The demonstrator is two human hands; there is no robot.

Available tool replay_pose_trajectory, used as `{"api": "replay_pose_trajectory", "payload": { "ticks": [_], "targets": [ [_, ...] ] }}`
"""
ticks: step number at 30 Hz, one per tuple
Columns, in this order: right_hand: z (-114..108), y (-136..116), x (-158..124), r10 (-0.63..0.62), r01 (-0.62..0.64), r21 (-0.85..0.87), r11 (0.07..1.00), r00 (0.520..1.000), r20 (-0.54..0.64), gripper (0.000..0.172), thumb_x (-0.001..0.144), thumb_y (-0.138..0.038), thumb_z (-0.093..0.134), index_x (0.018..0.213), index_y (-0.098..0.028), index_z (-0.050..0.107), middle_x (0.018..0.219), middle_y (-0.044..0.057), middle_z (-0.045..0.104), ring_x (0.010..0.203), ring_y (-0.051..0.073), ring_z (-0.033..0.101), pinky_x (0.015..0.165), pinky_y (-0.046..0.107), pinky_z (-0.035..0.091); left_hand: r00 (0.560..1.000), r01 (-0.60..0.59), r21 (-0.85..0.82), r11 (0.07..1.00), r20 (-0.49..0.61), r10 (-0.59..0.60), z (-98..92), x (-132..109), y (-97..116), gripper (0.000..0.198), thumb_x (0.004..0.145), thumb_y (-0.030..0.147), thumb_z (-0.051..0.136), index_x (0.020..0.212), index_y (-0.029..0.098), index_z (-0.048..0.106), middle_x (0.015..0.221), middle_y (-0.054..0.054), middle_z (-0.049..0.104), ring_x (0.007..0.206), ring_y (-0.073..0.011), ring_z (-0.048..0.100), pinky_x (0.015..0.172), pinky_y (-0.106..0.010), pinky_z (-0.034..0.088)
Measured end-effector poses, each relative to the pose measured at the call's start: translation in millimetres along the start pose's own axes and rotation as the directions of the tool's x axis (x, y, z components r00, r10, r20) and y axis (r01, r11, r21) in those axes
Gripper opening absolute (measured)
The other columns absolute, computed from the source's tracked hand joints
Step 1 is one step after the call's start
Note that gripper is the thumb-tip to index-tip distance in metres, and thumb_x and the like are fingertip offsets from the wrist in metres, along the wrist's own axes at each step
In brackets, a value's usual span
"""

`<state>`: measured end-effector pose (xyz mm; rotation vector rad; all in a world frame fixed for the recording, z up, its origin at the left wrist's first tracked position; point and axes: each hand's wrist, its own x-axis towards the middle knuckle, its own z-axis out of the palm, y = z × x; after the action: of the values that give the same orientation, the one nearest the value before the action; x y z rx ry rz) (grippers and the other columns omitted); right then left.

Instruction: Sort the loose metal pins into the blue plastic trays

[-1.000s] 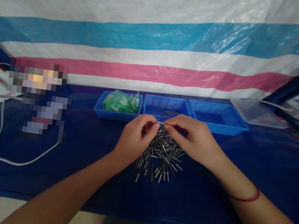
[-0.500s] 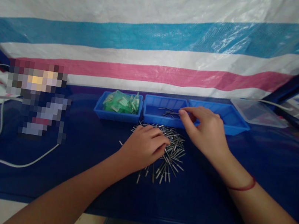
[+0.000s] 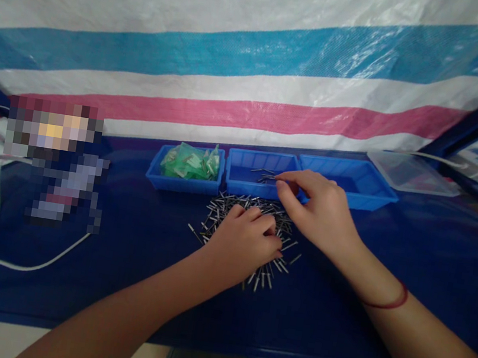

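Note:
A pile of silvery blind rivets point(image 3: 266, 279) lies spread on the dark blue table. My left hand point(image 3: 245, 240) rests over the pile with its fingers curled down; whatever is between the fingertips is hidden. My right hand point(image 3: 320, 206) is over the near right side of the middle blue bin point(image 3: 242, 188), thumb and forefinger pinched. A thin rivet appears to stick out from that pinch. A few loose rivets point(image 3: 262, 172) lie on the floor of this bin, just left of the fingertips.
A left blue bin point(image 3: 184, 185) holds green-tinted plastic bags. On the right stand another blue bin point(image 3: 363, 188) and a clear plastic lid point(image 3: 414, 174). White cables point(image 3: 28, 268) run over the table's left side, near a blurred patch. A striped tarp point(image 3: 238, 65) hangs behind.
My left hand has shifted right and slightly nearer across the rivets, its fingers curling more. My right hand has moved a little left over the middle bin, still pinched.

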<state>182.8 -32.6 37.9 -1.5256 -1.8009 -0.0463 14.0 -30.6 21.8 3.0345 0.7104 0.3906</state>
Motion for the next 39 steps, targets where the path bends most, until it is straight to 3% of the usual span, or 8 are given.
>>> {"api": "replay_pose_trajectory", "payload": {
  "ticks": [9,18,23,25,27,29,34,39],
  "targets": [
    [2,-2,-1,0.003,-0.004,0.026,1.000,0.999,0.040,0.019,0.085,-0.027,0.051,0.089,-0.020,0.069,0.074,0.005,0.066,0.070,0.020,0.061,0.065,0.032,0.041,1.000,0.008,0.110,0.994,-0.006,-0.007,2.3,2,2,0.021,0.092,0.025,0.050,0.078,0.020,0.065,0.089,-0.004,0.061,0.087,-0.0202,0.050,0.072,-0.037,0.029],
    [5,-3,-2,0.009,-0.011,0.027,1.000,0.998,0.068,0.020,0.085,-0.026,0.052,0.090,-0.019,0.070,0.076,0.004,0.067,0.073,0.020,0.062,0.066,0.032,0.042,0.997,0.038,0.021,0.999,0.069,-0.040,-1.1,5,1,0.024,0.094,0.029,0.045,0.087,0.020,0.065,0.093,-0.004,0.059,0.090,-0.0208,0.052,0.072,-0.036,0.032],
    [3,-2,-2,0.017,-0.020,0.070,0.997,0.999,0.049,0.019,0.084,-0.026,0.052,0.090,-0.019,0.070,0.079,0.005,0.069,0.074,0.020,0.062,0.067,0.033,0.043,0.997,0.068,0.021,0.997,-0.023,-0.068,0.1,4,1,0.023,0.095,0.026,0.041,0.088,0.017,0.060,0.092,-0.007,0.057,0.089,-0.0219,0.051,0.073,-0.036,0.035],
    [1,-3,-1,0.063,-0.069,0.149,0.986,0.997,0.042,0.019,0.085,-0.026,0.052,0.088,-0.019,0.070,0.083,0.005,0.071,0.073,0.019,0.062,0.066,0.032,0.044,0.975,0.169,-0.056,0.984,-0.139,-0.175,-1.9,5,-3,0.022,0.096,0.025,0.039,0.091,0.016,0.058,0.093,-0.007,0.056,0.088,-0.0212,0.051,0.076,-0.036,0.037],
    [0,-4,-1,0.124,-0.140,0.263,0.955,0.989,0.076,0.018,0.085,-0.028,0.053,0.086,-0.019,0.070,0.085,0.005,0.072,0.073,0.019,0.062,0.064,0.032,0.044,0.914,0.259,-0.205,0.944,-0.264,-0.309,-3.8,6,-10,0.021,0.096,0.024,0.036,0.093,0.016,0.055,0.095,-0.008,0.056,0.090,-0.0201,0.052,0.080,-0.035,0.040],
    [0,-7,-1,0.148,-0.192,0.380,0.905,0.979,0.142,0.018,0.084,-0.030,0.055,0.086,-0.020,0.069,0.086,0.004,0.072,0.074,0.018,0.062,0.065,0.032,0.046,0.851,0.287,-0.393,0.873,-0.314,-0.421,-3.9,6,-16,0.018,0.096,0.024,0.036,0.093,0.017,0.053,0.094,-0.007,0.058,0.090,-0.0182,0.054,0.081,-0.032,0.042],
    [5,-9,-2,0.083,-0.202,0.553,0.808,0.969,0.231,0.018,0.082,-0.037,0.062,0.084,-0.021,0.069,0.087,0.003,0.071,0.077,0.018,0.062,0.069,0.031,0.048,0.801,0.274,-0.689,0.671,-0.222,-0.556,0.9,4,-20,0.013,0.095,0.027,0.042,0.093,0.019,0.052,0.089,-0.002,0.064,0.081,-0.0139,0.060,0.076,-0.027,0.046],
    [8,-8,-4,0.077,-0.209,0.607,0.767,0.969,0.236,0.016,0.082,-0.037,0.063,0.082,-0.022,0.068,0.082,0.003,0.070,0.078,0.018,0.063,0.069,0.031,0.049,0.793,0.253,-0.735,0.629,-0.215,-0.570,-0.5,2,-17,0.013,0.093,0.026,0.046,0.096,0.018,0.057,0.094,-0.003,0.067,0.083,-0.0142,0.063,0.079,-0.027,0.048]
  ]
}}
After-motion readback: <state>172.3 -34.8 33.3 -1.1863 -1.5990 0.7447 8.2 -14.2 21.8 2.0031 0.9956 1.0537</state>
